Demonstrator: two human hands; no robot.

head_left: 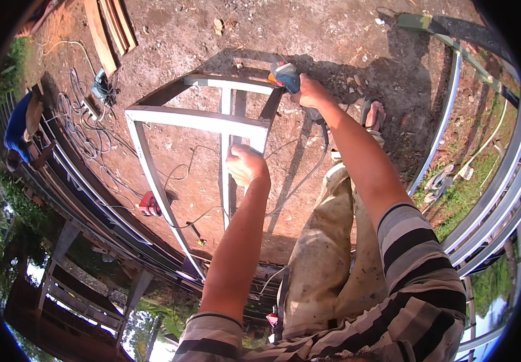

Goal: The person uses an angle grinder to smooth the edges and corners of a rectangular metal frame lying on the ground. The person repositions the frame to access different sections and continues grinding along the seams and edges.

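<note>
A silver metal frame [182, 116] of square tubes stands on the ground before me. My left hand [246, 166] is closed at its near corner, with the fingers curled against the frame where an upright meets the top rail. Farther out and to the right, my right hand [312, 95] grips a blue corded power tool [286, 76] with an orange and red part. That tool sits at the frame's far right corner. Its working tip is hidden, so I cannot tell whether it touches the metal. A dark cord trails from it back toward my legs.
A red tool [150, 204] lies left of the frame, near tangled cables [85, 120] and another power tool [101, 87]. Wooden planks [108, 30] lie at the far left. Long metal bars [444, 114] curve along the right. A person in blue [19, 130] bends at the left edge.
</note>
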